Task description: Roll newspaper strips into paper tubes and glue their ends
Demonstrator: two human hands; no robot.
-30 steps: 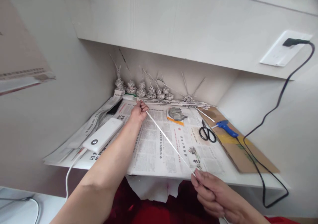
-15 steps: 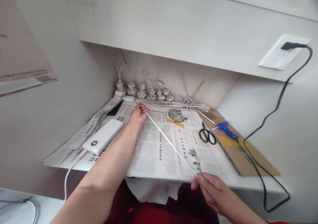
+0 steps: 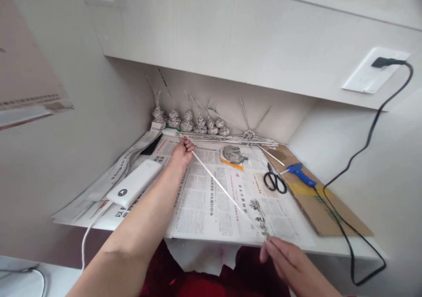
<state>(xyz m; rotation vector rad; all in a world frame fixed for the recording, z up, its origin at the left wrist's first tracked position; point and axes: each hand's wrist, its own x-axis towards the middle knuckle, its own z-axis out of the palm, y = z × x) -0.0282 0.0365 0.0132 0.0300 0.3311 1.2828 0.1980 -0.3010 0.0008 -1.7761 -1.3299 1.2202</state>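
Observation:
A long thin white rolled-paper stick stretches diagonally over the newspaper that covers the desk. My left hand, reaching toward the back, is closed around its far end. At the desk's front edge, the thumb and fingers of my right hand pinch the near end. Behind my left hand lies a bundle of similar paper sticks. Along the back wall stand several woven paper gourd shapes with sticks poking up, and a small round woven piece with spread spokes.
On the right, black-handled scissors and a blue glue gun lie by a cardboard sheet; the gun's black cord runs to a wall socket. A grey lump sits mid-desk. A white power bank with a cable is at left.
My right hand has shifted slightly right and down along the stick's near end. My left hand keeps its hold, almost unmoved.

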